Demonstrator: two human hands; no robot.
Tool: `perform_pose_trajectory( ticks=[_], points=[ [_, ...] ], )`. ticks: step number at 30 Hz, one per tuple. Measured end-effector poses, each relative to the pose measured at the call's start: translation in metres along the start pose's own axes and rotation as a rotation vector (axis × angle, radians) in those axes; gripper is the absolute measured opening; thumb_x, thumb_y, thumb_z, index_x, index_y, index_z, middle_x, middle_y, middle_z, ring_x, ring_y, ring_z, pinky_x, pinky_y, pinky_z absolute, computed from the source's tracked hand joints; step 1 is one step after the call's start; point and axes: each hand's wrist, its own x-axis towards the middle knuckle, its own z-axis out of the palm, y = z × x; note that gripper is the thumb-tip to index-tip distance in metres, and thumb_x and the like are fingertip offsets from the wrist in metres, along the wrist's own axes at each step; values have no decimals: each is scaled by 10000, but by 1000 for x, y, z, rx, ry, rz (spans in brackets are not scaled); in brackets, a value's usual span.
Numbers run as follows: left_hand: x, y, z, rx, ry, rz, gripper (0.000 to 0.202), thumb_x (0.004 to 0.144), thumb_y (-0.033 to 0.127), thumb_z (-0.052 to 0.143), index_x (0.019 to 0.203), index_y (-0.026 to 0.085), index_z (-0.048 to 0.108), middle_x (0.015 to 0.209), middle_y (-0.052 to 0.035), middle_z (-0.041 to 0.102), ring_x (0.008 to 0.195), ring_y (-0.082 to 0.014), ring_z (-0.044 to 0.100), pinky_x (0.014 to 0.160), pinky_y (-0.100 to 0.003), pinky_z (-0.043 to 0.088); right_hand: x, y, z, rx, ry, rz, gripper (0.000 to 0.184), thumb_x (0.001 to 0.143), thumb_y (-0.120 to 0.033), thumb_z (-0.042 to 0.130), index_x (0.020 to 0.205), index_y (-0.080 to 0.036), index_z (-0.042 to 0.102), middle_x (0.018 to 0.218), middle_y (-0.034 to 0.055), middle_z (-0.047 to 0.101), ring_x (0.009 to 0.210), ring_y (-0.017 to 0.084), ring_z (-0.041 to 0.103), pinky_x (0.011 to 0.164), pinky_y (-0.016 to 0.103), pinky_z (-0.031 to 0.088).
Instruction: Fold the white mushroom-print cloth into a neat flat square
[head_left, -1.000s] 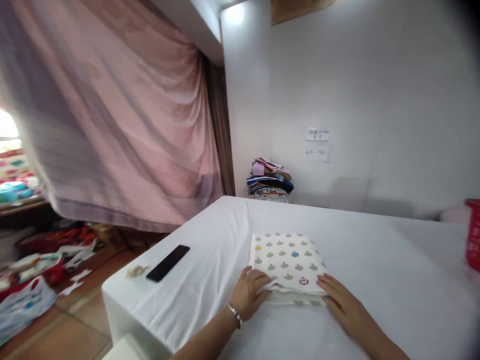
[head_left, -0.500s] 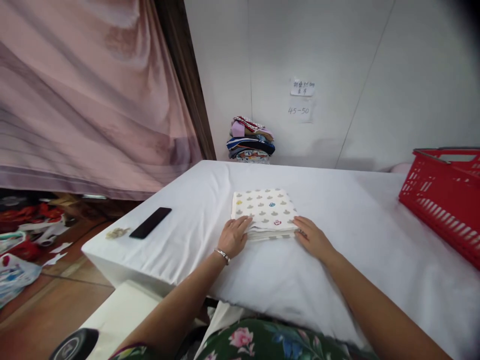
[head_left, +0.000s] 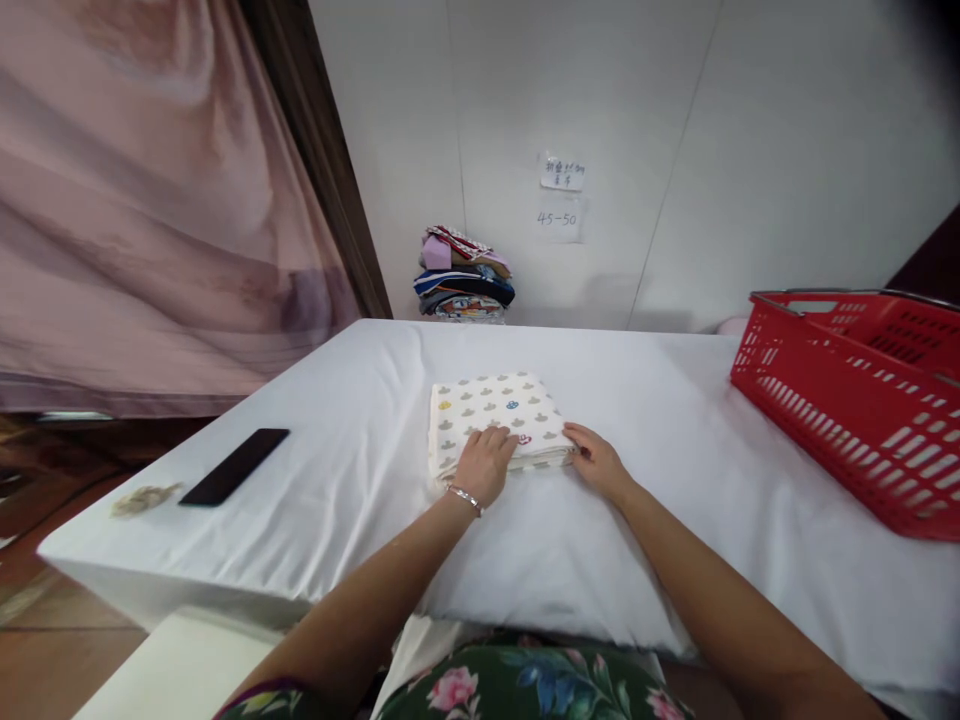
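Observation:
A folded white cloth (head_left: 491,400) with grey motifs and a few in yellow, blue and red lies on the white-covered table. Across its near edge rests my left hand (head_left: 484,462), fingers stretched out flat on top, a bracelet at the wrist. At the near right corner of the cloth, my right hand (head_left: 596,460) has its fingers on top and its thumb at the side, closed on the layered edge. The undersides of the lower layers are hidden.
A red plastic basket (head_left: 847,410) stands on the table at the right. To the left lie a black phone-like slab (head_left: 235,466) and a small beige bundle (head_left: 146,499). Folded fabrics (head_left: 465,280) are stacked by the wall at the back. A pink curtain (head_left: 150,200) hangs at the left.
My left hand has slid right and further onto the cloth. My right hand has closed on the cloth's near right corner. The camera has turned right, so everything appears shifted left.

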Motion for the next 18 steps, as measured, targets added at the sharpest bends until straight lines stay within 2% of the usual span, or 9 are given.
perform_pose_trajectory(
  ticks=[5,10,15,18],
  points=[
    [27,17,12,-11,-26,36,250,840,105,414,1012,192,574,1036,-90,599,977,-230,520,797,-385,407,1,-3,0,-10,36,8,443,687,-161,479,1110,-220,599,1216,71,552,1085,218,523,844,363,474],
    [40,23,13,-42,-54,10,166,846,151,444,918,189,588,918,-74,623,885,-223,547,749,-370,411,2,-7,-7,48,2,65,432,679,-142,447,1076,-219,599,1108,42,599,808,156,581,709,295,491],
    [36,29,17,-101,67,-22,177,825,115,447,935,179,570,1070,-84,597,995,-227,517,823,-378,410,3,-10,-11,9,-5,118,350,704,-187,482,1025,-220,616,964,28,635,737,153,565,686,290,468],
    [32,34,22,-118,127,21,176,811,83,437,861,178,576,1138,-87,567,1097,-230,470,914,-401,373,3,-8,-11,-44,0,148,299,731,-231,490,993,-222,632,872,24,646,730,167,566,697,305,456]
  ],
)
